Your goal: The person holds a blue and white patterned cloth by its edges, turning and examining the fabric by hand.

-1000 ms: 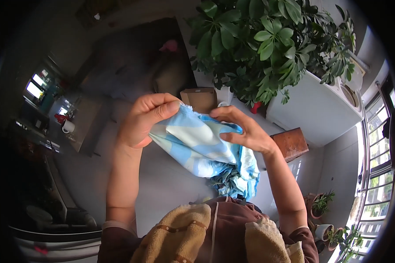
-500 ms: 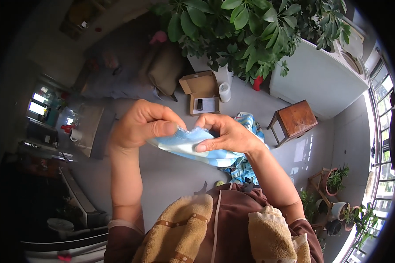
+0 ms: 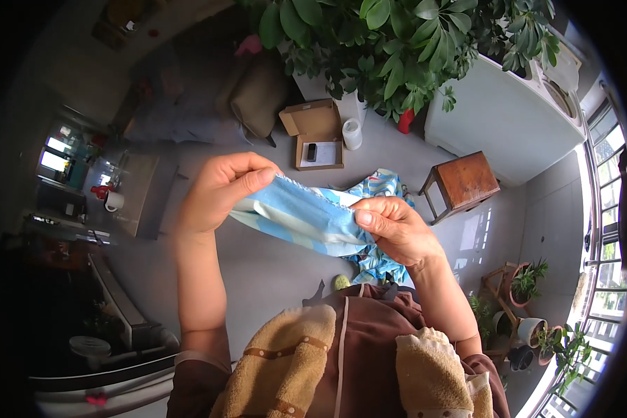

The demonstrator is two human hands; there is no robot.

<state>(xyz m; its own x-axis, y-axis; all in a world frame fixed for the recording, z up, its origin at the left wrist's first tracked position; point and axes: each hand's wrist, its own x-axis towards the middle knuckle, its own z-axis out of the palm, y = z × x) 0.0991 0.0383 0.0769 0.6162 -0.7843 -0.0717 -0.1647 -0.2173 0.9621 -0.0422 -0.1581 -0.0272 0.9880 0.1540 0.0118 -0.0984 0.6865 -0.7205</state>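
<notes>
Two hands' grip (image 3: 219,191) (image 3: 400,233) pinching blue cloth (image 3: 303,219), grey floor (image 3: 254,279) below, wooden stool (image 3: 465,180), leafy plant (image 3: 397,49)

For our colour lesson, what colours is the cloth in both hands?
The cloth is light blue with whitish patches, seen best in the head view.

Open cardboard box (image 3: 312,118) beside a white canister (image 3: 352,135); wooden stool (image 3: 465,181); large leafy plant (image 3: 435,40)
</notes>
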